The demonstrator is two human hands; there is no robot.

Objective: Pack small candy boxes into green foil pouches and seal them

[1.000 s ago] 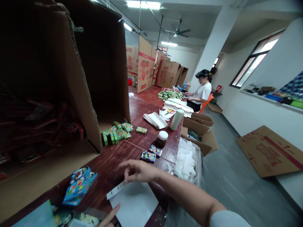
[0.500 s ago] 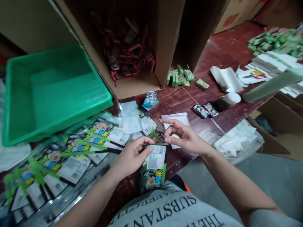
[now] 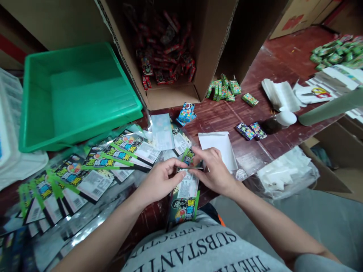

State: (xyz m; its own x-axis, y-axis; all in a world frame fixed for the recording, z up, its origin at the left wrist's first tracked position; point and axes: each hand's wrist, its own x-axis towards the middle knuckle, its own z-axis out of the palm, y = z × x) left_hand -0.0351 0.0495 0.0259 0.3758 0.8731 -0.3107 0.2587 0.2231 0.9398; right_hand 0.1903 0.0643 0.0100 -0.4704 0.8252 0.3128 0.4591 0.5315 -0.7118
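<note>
Close to my body hangs a printed candy bag [image 3: 185, 202], black and green with a pale label panel, its upper part bent over at my fingers. My left hand [image 3: 161, 181] pinches the bag's edge between thumb and fingers. From the other side my right hand [image 3: 214, 170] is closed on the same folded edge, thumb below and fingers above. Just beyond the right hand lies a white paper sheet [image 3: 219, 147]. More candy bags [image 3: 119, 151] are fanned out to the left, and small blue candy boxes [image 3: 186, 114] sit behind the hands.
A green tray [image 3: 79, 90] stands back left, beside a cardboard box [image 3: 172, 99] of red packets. Green candy boxes [image 3: 224, 90], purple boxes [image 3: 251, 131], a white-lidded jar [image 3: 286, 118] and scissors [image 3: 319, 92] lie rightward. A plastic bag [image 3: 286, 172] hangs by the table edge.
My right hand has come in leftward and down, from fingers apart to closed on the bag's edge. My left hand keeps its pinch. The camera view has shifted slightly.
</note>
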